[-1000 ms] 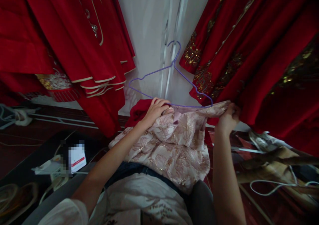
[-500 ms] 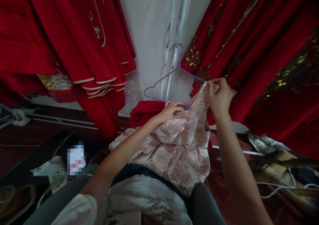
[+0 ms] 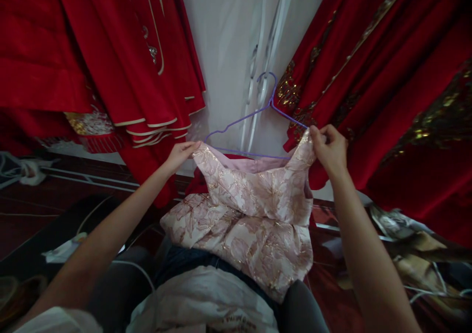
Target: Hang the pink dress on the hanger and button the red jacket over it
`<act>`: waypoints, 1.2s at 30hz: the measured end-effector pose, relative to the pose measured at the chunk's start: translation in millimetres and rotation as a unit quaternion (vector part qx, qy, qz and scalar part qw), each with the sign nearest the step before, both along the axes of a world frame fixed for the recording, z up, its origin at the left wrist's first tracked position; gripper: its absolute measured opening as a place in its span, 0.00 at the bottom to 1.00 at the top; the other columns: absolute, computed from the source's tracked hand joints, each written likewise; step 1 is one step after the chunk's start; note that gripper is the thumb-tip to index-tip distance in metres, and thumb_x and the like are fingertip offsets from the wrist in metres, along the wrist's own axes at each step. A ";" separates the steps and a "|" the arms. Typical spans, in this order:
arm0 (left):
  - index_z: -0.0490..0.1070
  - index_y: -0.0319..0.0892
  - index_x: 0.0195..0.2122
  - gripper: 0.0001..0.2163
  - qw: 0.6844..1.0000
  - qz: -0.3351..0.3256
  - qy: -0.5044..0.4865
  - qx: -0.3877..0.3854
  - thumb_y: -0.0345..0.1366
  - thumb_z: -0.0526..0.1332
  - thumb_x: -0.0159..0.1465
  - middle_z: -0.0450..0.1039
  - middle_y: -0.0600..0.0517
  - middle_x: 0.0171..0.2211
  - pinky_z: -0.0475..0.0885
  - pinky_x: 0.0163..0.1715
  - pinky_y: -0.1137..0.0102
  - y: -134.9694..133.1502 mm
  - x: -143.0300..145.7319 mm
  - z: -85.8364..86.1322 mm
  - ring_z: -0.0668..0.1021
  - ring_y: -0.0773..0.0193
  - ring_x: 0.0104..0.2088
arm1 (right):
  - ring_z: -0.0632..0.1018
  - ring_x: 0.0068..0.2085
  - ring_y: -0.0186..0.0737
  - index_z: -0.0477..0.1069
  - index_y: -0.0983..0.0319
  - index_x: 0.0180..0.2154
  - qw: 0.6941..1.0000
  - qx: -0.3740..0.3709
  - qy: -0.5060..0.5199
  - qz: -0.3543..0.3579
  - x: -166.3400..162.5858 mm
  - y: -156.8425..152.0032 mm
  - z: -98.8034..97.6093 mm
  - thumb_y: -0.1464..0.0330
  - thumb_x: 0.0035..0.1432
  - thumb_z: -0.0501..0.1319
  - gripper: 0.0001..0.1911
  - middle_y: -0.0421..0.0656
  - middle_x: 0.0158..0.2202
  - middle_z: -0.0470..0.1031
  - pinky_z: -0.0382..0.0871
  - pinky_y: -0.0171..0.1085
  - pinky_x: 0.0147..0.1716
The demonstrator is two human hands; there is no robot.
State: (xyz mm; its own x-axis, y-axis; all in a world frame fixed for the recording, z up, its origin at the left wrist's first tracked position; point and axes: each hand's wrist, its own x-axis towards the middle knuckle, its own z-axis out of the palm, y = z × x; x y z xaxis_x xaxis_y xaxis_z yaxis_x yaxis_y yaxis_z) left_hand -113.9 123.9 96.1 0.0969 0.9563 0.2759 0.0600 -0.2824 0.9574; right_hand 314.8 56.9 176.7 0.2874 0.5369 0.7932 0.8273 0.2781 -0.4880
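A pale pink brocade garment (image 3: 254, 210) with gold floral pattern lies over my lap and is lifted at its top edge. My left hand (image 3: 180, 153) pinches its left top corner. My right hand (image 3: 330, 149) is closed on its right top corner together with the right end of a purple wire hanger (image 3: 250, 119). The hanger sits inside the garment's top opening, its hook pointing up toward the white wall. A dark red cloth (image 3: 197, 185) lies underneath, behind the garment.
Red garments with cream trim (image 3: 121, 63) hang at the left, and red garments with gold embroidery (image 3: 372, 77) hang at the right. White cables (image 3: 22, 168) lie on the dark floor at left; paper and cords (image 3: 405, 230) lie at right.
My left hand has moved left from the middle of the garment to its left corner, spreading the top edge wide. The hanger's lower bar now lies along the opening.
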 end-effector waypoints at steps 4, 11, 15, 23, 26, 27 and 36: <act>0.79 0.38 0.36 0.25 1.000 0.006 0.006 -0.016 0.57 0.66 0.51 0.79 0.47 0.34 0.72 0.33 0.71 -1.1 -12.3 -14.2 0.77 0.63 0.31 | 0.64 0.23 0.34 0.62 0.58 0.23 1.000 -0.005 -0.002 0.002 3.5 2.9 -0.3 0.49 0.58 0.57 0.21 0.36 0.19 0.61 0.64 0.37 0.30; 0.79 0.38 0.38 0.29 0.999 0.036 -0.004 -0.006 0.60 0.66 0.49 0.79 0.48 0.33 0.72 0.31 0.71 7.1 0.8 -7.7 0.77 0.63 0.30 | 0.64 0.23 0.34 0.63 0.59 0.24 1.000 -0.010 -0.002 0.010 5.1 1.8 1.0 0.49 0.58 0.57 0.22 0.36 0.19 0.62 0.63 0.36 0.28; 0.78 0.37 0.37 0.29 0.999 0.033 0.002 -0.012 0.61 0.65 0.50 0.79 0.47 0.34 0.73 0.32 0.71 3.3 -1.0 -13.4 0.77 0.63 0.31 | 0.64 0.23 0.34 0.63 0.59 0.24 1.000 -0.013 -0.001 0.010 5.5 2.0 1.0 0.50 0.59 0.57 0.21 0.36 0.19 0.62 0.63 0.37 0.29; 0.79 0.38 0.37 0.27 0.996 0.051 0.004 0.076 0.59 0.64 0.51 0.79 0.48 0.32 0.71 0.31 0.71 17.3 11.1 2.4 0.77 0.65 0.30 | 0.64 0.24 0.34 0.62 0.58 0.25 0.999 -0.023 -0.016 0.024 4.5 -2.3 4.6 0.49 0.58 0.57 0.21 0.37 0.20 0.61 0.60 0.36 0.27; 0.80 0.38 0.35 0.25 0.987 0.027 0.058 0.148 0.58 0.63 0.54 0.78 0.49 0.28 0.68 0.27 0.73 28.7 36.6 31.5 0.75 0.67 0.28 | 0.63 0.24 0.34 0.63 0.58 0.25 0.999 -0.031 -0.012 0.024 3.6 -3.1 3.4 0.48 0.58 0.57 0.21 0.36 0.20 0.61 0.60 0.36 0.27; 0.80 0.38 0.36 0.25 0.982 0.011 0.082 0.169 0.57 0.63 0.55 0.77 0.50 0.27 0.67 0.26 0.74 30.6 45.6 43.1 0.75 0.67 0.27 | 0.63 0.24 0.35 0.62 0.58 0.25 0.999 -0.033 -0.009 0.028 3.4 -3.0 2.8 0.48 0.58 0.57 0.21 0.36 0.20 0.61 0.60 0.36 0.27; 0.77 0.39 0.36 0.28 0.971 -0.153 0.178 0.042 0.60 0.51 0.62 0.78 0.45 0.33 0.74 0.32 0.68 51.8 44.4 60.0 0.79 0.60 0.35 | 0.64 0.25 0.35 0.60 0.58 0.23 0.995 -0.062 0.037 0.076 6.5 8.8 -6.8 0.50 0.58 0.57 0.21 0.36 0.21 0.61 0.59 0.36 0.28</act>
